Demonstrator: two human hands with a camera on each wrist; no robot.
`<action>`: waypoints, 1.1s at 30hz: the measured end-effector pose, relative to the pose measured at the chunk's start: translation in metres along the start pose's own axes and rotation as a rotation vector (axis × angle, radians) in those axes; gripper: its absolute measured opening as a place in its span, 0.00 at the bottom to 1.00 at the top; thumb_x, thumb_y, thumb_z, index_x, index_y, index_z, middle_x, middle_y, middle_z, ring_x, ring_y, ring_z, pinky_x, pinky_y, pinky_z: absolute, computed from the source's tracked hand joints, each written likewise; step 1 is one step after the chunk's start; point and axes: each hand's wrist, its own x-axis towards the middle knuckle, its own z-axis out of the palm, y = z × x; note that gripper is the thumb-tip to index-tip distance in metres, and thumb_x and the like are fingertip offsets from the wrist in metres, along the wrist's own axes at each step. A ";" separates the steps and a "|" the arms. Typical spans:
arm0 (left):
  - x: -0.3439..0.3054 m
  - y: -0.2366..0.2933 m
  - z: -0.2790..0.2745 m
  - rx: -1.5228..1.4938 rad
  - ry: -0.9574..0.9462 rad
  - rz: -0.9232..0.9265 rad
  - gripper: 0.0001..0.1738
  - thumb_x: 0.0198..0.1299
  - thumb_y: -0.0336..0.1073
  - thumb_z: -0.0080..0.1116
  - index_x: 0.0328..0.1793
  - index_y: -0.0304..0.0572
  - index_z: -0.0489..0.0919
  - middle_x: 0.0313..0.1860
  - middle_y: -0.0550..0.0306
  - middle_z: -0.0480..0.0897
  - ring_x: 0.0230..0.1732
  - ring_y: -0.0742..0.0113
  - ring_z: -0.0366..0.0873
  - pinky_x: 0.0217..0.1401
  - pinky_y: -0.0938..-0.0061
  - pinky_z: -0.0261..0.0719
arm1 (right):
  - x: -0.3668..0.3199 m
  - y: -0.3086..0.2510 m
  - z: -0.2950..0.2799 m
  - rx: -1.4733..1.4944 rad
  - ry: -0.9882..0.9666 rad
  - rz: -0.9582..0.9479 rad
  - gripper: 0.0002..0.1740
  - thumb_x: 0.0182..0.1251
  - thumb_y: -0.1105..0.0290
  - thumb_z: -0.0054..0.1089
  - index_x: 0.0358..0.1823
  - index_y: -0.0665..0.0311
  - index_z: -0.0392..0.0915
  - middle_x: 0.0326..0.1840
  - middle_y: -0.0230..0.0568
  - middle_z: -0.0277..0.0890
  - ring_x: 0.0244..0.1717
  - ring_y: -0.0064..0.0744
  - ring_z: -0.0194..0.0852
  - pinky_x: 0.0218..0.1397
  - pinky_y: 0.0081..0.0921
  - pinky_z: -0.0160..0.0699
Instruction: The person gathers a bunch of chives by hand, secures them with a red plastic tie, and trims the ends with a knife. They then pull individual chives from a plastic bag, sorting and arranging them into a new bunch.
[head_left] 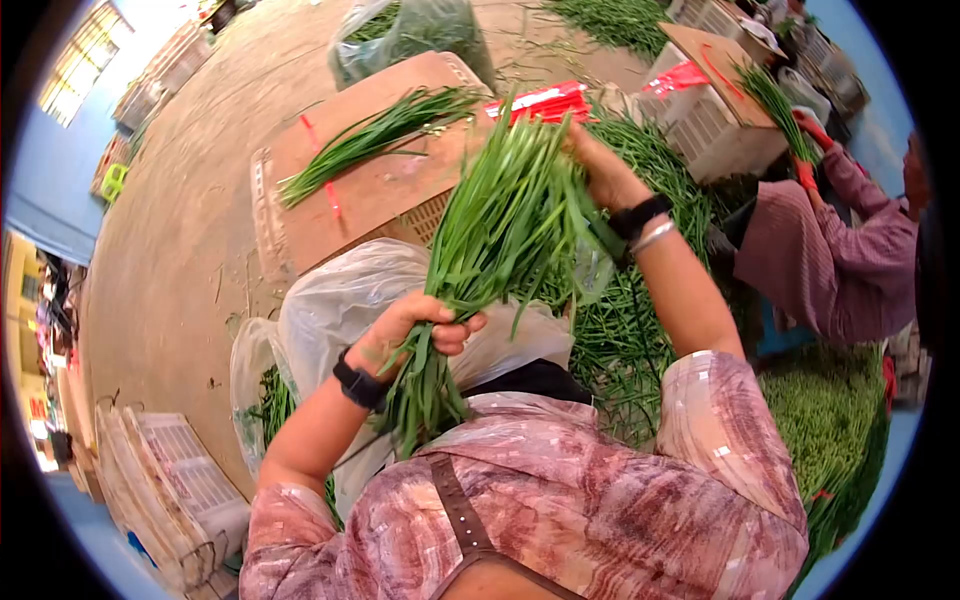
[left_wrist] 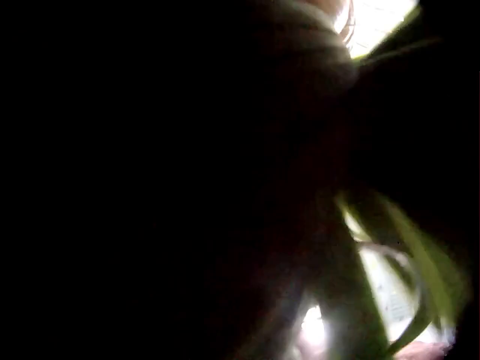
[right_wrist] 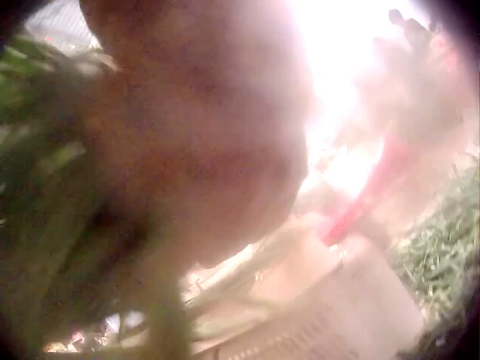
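Note:
A large loose bunch of garlic chives [head_left: 500,210] is held up in front of the person's body. The left hand [head_left: 425,325] grips it near its lower end, thumb across the leaves, with leafy tips hanging below the fist. At the upper right of the bunch, the right hand [head_left: 600,172] holds the other end, its fingers largely hidden behind the greens. The right wrist view shows that hand blurred and close, with chives at its left side. Mostly dark, the left wrist view has a few leaves [left_wrist: 427,262] at lower right. A smaller chive bunch [head_left: 375,140] lies on the board [head_left: 400,190].
Red strips [head_left: 545,102] lie at the board's far right corner. Loose chives [head_left: 625,330] are heaped to the right. A filled plastic bag [head_left: 415,45] stands behind the board, stacked crates [head_left: 180,470] at lower left. Another person [head_left: 840,240] sits at right beside a crate [head_left: 715,125].

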 end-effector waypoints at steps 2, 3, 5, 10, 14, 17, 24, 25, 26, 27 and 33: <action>0.000 -0.009 -0.003 -0.155 -0.046 -0.081 0.22 0.51 0.31 0.57 0.52 0.29 0.67 0.34 0.55 0.71 0.19 0.82 0.58 0.22 0.85 0.56 | 0.016 0.036 -0.036 0.039 0.018 0.106 0.38 0.68 0.42 0.49 0.65 0.66 0.63 0.48 0.46 0.78 0.47 0.31 0.78 0.48 0.32 0.81; -0.003 -0.010 -0.015 -0.207 -0.112 -0.140 0.22 0.52 0.32 0.57 0.51 0.28 0.66 0.33 0.56 0.71 0.18 0.83 0.57 0.22 0.85 0.56 | 0.007 0.042 -0.038 0.164 -0.080 0.100 0.36 0.68 0.44 0.50 0.65 0.68 0.62 0.44 0.45 0.79 0.44 0.31 0.79 0.44 0.31 0.82; -0.009 -0.004 -0.014 -0.212 -0.195 -0.153 0.22 0.53 0.33 0.57 0.50 0.26 0.66 0.31 0.59 0.69 0.17 0.83 0.55 0.22 0.85 0.55 | 0.000 0.057 -0.041 0.251 -0.128 0.094 0.30 0.71 0.46 0.47 0.60 0.65 0.67 0.41 0.43 0.80 0.36 0.30 0.81 0.38 0.30 0.84; -0.034 -0.006 -0.018 -0.122 0.065 -0.030 0.22 0.51 0.32 0.58 0.49 0.26 0.67 0.32 0.57 0.70 0.15 0.81 0.53 0.21 0.84 0.54 | 0.011 0.090 -0.051 0.162 -0.102 0.185 0.24 0.72 0.49 0.45 0.49 0.63 0.76 0.37 0.42 0.81 0.35 0.30 0.83 0.36 0.28 0.85; -0.049 -0.017 -0.056 -0.230 0.149 -0.097 0.22 0.49 0.27 0.55 0.52 0.29 0.67 0.36 0.51 0.72 0.16 0.80 0.54 0.21 0.82 0.56 | 0.002 0.112 -0.043 -0.226 -0.059 0.297 0.31 0.68 0.46 0.51 0.58 0.68 0.69 0.40 0.39 0.80 0.18 0.13 0.50 0.27 0.20 0.69; -0.055 -0.013 -0.068 -0.161 0.113 -0.084 0.24 0.48 0.25 0.55 0.54 0.29 0.67 0.38 0.48 0.73 0.18 0.78 0.58 0.22 0.81 0.60 | 0.005 0.123 -0.030 -0.237 -0.029 0.372 0.47 0.64 0.46 0.58 0.73 0.67 0.48 0.54 0.47 0.72 0.33 0.21 0.74 0.28 0.24 0.72; -0.066 -0.010 -0.044 0.004 0.194 0.071 0.30 0.45 0.24 0.55 0.59 0.30 0.64 0.35 0.45 0.72 0.20 0.70 0.66 0.21 0.78 0.64 | 0.017 0.165 0.008 -0.606 -0.245 0.148 0.45 0.55 0.65 0.70 0.69 0.71 0.54 0.46 0.43 0.76 0.36 0.26 0.75 0.33 0.22 0.74; -0.067 -0.012 -0.042 0.004 0.208 0.097 0.31 0.45 0.24 0.56 0.60 0.31 0.64 0.35 0.44 0.72 0.19 0.69 0.67 0.21 0.78 0.64 | 0.014 0.164 0.011 -0.563 -0.220 0.152 0.39 0.53 0.67 0.70 0.65 0.73 0.61 0.39 0.40 0.78 0.28 0.23 0.72 0.29 0.20 0.71; -0.072 -0.013 -0.048 -0.046 0.165 0.095 0.33 0.45 0.24 0.56 0.62 0.31 0.63 0.34 0.44 0.71 0.19 0.66 0.67 0.21 0.77 0.65 | 0.017 0.157 0.004 -0.506 -0.247 0.224 0.34 0.55 0.69 0.68 0.62 0.72 0.66 0.40 0.39 0.78 0.32 0.23 0.73 0.33 0.20 0.73; -0.076 -0.011 -0.046 -0.015 0.138 0.081 0.26 0.45 0.26 0.57 0.53 0.31 0.65 0.29 0.49 0.71 0.19 0.69 0.67 0.19 0.78 0.62 | 0.017 0.151 -0.002 -0.449 -0.274 0.298 0.28 0.56 0.70 0.66 0.59 0.70 0.71 0.42 0.39 0.78 0.36 0.22 0.75 0.37 0.19 0.74; -0.078 -0.017 -0.080 -0.105 0.131 -0.028 0.15 0.52 0.34 0.54 0.41 0.33 0.66 0.17 0.67 0.65 0.17 0.76 0.58 0.22 0.81 0.54 | 0.011 0.099 -0.087 -0.049 -0.039 -0.040 0.15 0.59 0.81 0.56 0.48 0.71 0.79 0.31 0.33 0.78 0.22 0.13 0.64 0.26 0.09 0.62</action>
